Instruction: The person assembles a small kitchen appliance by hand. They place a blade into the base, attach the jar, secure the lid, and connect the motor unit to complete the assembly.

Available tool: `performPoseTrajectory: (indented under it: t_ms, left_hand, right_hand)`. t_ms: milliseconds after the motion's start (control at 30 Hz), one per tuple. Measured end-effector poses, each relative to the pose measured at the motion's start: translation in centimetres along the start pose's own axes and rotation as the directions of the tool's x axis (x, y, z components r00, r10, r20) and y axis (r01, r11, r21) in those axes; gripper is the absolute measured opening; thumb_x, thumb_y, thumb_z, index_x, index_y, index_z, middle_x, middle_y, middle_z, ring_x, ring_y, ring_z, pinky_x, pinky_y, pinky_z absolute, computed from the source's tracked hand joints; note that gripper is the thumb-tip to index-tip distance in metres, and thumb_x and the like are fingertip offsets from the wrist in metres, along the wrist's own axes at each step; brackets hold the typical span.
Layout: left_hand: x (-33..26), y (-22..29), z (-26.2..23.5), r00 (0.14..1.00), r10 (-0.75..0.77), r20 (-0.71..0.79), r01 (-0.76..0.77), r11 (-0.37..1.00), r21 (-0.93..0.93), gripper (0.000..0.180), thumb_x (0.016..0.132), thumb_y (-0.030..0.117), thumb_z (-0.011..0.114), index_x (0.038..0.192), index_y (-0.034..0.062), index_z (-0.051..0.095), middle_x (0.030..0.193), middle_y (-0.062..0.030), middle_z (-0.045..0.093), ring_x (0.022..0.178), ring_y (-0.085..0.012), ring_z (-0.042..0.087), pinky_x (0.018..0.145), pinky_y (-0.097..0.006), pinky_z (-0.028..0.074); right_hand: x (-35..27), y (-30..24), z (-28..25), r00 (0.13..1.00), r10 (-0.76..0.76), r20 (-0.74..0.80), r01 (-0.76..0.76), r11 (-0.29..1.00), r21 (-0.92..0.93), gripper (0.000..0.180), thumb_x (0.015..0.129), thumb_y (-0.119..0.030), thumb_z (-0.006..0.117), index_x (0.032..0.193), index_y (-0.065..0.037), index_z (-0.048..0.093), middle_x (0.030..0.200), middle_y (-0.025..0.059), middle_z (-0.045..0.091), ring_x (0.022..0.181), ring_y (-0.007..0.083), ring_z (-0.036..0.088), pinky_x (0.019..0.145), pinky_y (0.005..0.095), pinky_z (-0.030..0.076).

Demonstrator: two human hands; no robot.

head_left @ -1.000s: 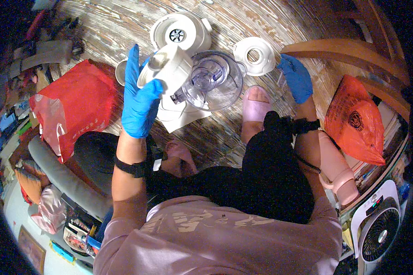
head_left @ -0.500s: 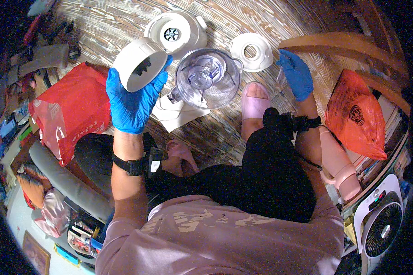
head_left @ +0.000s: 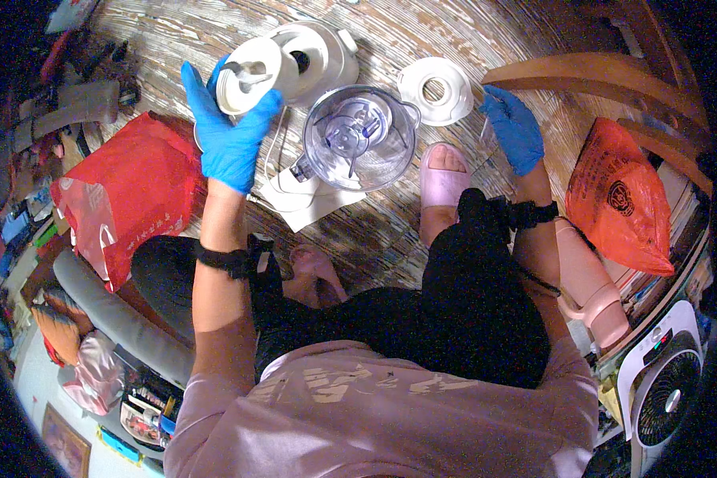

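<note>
My left hand point(head_left: 233, 139), in a blue glove, grips a white round cup point(head_left: 235, 89). The cup is tilted, and a grey blade-like piece point(head_left: 251, 76) shows inside it. Just behind, partly covered by the cup, a white appliance base point(head_left: 338, 64) stands on the floor. To the right of the cup sits a clear food processor bowl point(head_left: 361, 151) with a clear part inside. My right hand point(head_left: 515, 131), also blue-gloved, is closed near a white ring-shaped lid point(head_left: 436, 92); a thin, see-through edge shows by its fingertips, its kind unclear.
White paper point(head_left: 319, 209) and a white cord lie below the bowl. A red bag point(head_left: 131, 195) stands at left, an orange-red plastic bag point(head_left: 617, 199) at right. Curved wooden furniture legs point(head_left: 597, 76) reach in at the upper right. A white fan point(head_left: 668, 390) stands lower right.
My left hand has moved up and turned the white cup, so its inside with the grey piece now shows; it now overlaps the base. My right hand has stayed put.
</note>
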State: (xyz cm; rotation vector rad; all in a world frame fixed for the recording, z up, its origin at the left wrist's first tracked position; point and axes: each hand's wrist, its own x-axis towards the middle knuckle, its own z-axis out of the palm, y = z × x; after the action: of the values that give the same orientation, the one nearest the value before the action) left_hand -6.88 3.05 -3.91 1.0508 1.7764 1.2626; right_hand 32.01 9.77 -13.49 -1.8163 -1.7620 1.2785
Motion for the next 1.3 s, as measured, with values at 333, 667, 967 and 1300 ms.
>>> performPoseTrajectory:
  t_ms: [333,667,967,1300]
  left_hand:
    - [1.7,-2.5,2.8,0.976,0.156,0.150,-0.169,0.983,0.078,0.129,0.062,0.003,0.085,0.152,0.0155,-0.007,0.148,-0.0185,0.027,0.133,-0.0276,0.037,0.109,-0.040,0.038]
    - [2.2,-4.8,3.4,0.983,0.160,0.089,-0.164,0.985,0.043,0.125,0.062,0.010,0.088,0.151,0.0035,0.001,0.145,-0.0189,0.035,0.131,-0.0262,0.041,0.108,-0.036,0.037]
    - [2.5,-7.4,3.0,0.941,0.312,0.131,-0.329,0.935,0.135,0.122,0.069,0.024,0.086,0.151,0.0048,-0.002,0.151,-0.0183,0.025,0.136,-0.0284,0.033,0.113,-0.038,0.030]
    - [2.4,-6.5,2.9,0.958,0.266,0.102,-0.277,0.955,0.107,0.119,0.066,0.020,0.087,0.151,0.0031,0.005,0.147,-0.0200,0.033,0.133,-0.0282,0.038,0.110,-0.037,0.035]
  right_hand:
    - [-0.5,0.6,-0.5,1.000,0.024,-0.007,-0.023,0.999,0.029,0.037,0.094,-0.030,0.055,0.120,-0.004,0.061,0.109,0.0150,0.067,0.098,0.0267,0.065,0.087,0.0373,0.050]
    - [-1.0,-0.5,-0.9,0.992,0.113,0.050,-0.111,0.993,-0.034,0.037,0.096,-0.022,0.055,0.126,0.000,0.058,0.110,0.0096,0.064,0.096,0.0142,0.062,0.086,0.0278,0.048]
    - [-0.4,1.9,-0.8,0.986,0.155,0.066,-0.162,0.981,0.103,0.037,0.097,-0.022,0.054,0.126,0.000,0.057,0.108,0.0072,0.064,0.095,0.0130,0.060,0.086,0.0275,0.048]
    - [-0.5,1.6,-0.5,0.997,0.065,0.031,-0.063,0.997,-0.043,0.038,0.094,-0.032,0.056,0.120,-0.005,0.062,0.114,0.0167,0.066,0.104,0.0291,0.063,0.091,0.0381,0.048]
